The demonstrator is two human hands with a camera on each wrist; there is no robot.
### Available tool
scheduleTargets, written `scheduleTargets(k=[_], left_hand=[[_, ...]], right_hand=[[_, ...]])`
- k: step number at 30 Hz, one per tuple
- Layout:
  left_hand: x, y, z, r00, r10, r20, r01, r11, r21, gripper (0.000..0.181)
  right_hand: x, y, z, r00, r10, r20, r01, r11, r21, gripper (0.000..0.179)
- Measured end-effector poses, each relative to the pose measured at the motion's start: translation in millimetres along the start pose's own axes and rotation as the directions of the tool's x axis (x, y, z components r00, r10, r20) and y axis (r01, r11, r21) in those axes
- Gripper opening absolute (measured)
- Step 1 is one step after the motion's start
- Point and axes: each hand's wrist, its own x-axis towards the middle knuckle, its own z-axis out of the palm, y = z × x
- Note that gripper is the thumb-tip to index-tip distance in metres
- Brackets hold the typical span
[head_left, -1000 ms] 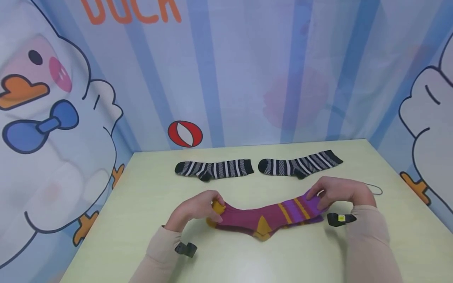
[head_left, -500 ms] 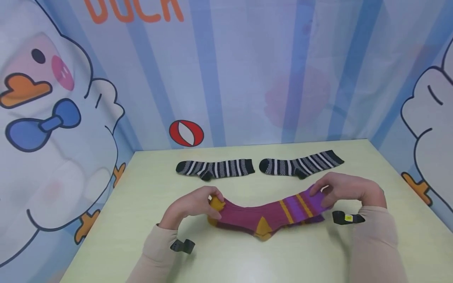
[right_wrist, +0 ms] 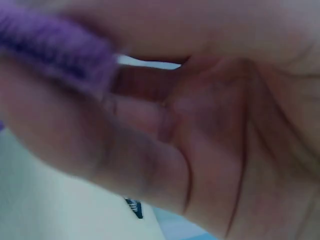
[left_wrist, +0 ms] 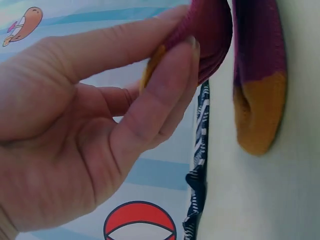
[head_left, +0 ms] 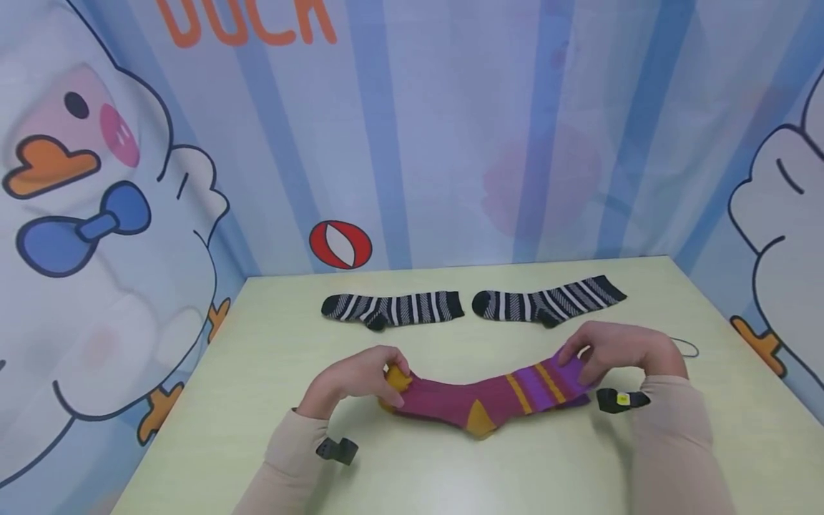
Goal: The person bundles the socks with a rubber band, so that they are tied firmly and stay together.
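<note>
left hand [head_left: 360, 373] and right hand [head_left: 623, 348] pinch the upper sock [head_left: 444, 400], now lowered closer over the lower sock [left_wrist: 262, 110], better stacked.

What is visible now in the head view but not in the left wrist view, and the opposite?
Only head view: the right hand, the purple, yellow-striped sock cuff it pinches, and a thin grey loop.
Only left wrist view: the palm side of the left hand, and a clear gap between the held maroon knitted sock and the yellow-toed second sock.
Both: the left hand's pinching grip, black-and-white striped sock fabric, the red-and-white ball print, and the pale yellow table.
</note>
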Motion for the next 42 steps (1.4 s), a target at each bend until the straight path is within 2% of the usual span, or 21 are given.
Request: scheduleTargets(k=[3,7,12,14,19,24,28,34,42], left_hand=[[3.8,-1.8,4.5,1.000,-0.014,-0.020,0.015,1.000,0.026,0.039],[7.1,-3.6,9.7,0.997,-0.053,-0.055,0.057,0.995,0.077,0.041],[8.4,-5.6,12.3,0.993,-0.090,-0.075,0.101,0.983,0.156,0.040],[8.6,-7.0,12.4,0.993,-0.096,-0.070,0.106,0.982,0.154,0.036],[10.6,-11.2,11.2,0.995,-0.087,-0.056,0.092,0.992,0.091,0.021],[13.7,-13.0,10.4,0.994,-0.069,-0.090,0.077,0.993,0.095,0.017],[15.7,-14.5,11.0,0.988,-0.078,-0.136,0.093,0.990,0.108,0.022],[18.8,-16.9,11.5,0.978,-0.129,-0.164,0.151,0.980,0.128,0.047],[21.2,-21.9,12.0,0.985,-0.088,-0.151,0.111,0.982,0.152,0.036]], right_hand=[[5.5,2,3,0.999,0.031,0.018,-0.032,0.999,0.026,0.040],[11.4,5,8,0.995,0.100,0.017,-0.100,0.995,0.005,0.035],[18.1,5,14,0.977,0.215,-0.005,-0.215,0.976,-0.020,0.037],[19.1,5,15,0.971,0.239,-0.007,-0.239,0.971,-0.021,0.038],[17.2,2,14,0.971,0.240,0.001,-0.239,0.968,-0.075,0.023],[16.3,0,10,0.974,0.228,0.007,-0.226,0.968,-0.105,0.011],[16.9,1,11,0.974,0.227,-0.014,-0.227,0.970,-0.090,0.018],[16.3,1,10,0.967,0.252,-0.047,-0.255,0.964,-0.070,0.043],[17.6,-2,10,0.961,0.273,-0.049,-0.276,0.957,-0.090,0.033]])
